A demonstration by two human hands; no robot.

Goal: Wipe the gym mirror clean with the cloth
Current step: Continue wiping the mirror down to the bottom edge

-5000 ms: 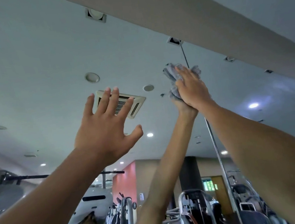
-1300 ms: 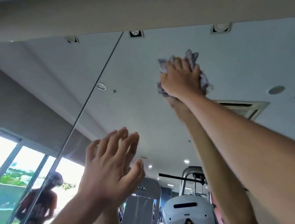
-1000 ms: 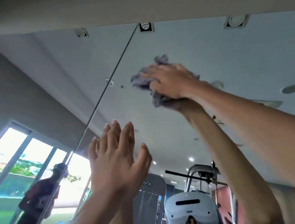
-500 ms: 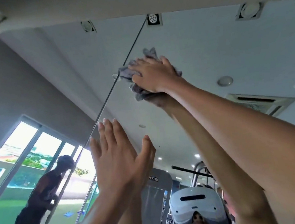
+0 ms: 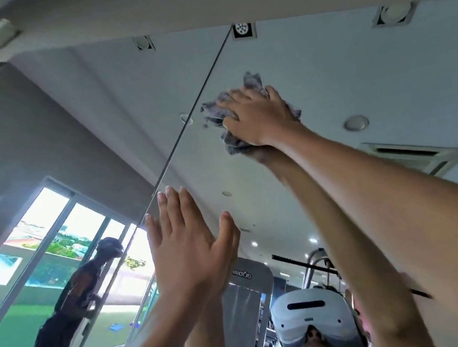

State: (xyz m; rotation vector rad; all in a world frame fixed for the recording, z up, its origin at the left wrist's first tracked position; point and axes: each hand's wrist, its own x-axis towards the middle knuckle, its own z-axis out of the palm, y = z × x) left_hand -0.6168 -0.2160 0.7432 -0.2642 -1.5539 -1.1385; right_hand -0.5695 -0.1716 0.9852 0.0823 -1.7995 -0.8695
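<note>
Cloth (image 5: 214,109) grey, crumpled, against mirror (image 5: 323,62).

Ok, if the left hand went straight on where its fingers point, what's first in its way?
Probably the mirror near the panel seam; the open left hand looks close to it, depth unclear. The cloth lies right of that line.
</note>
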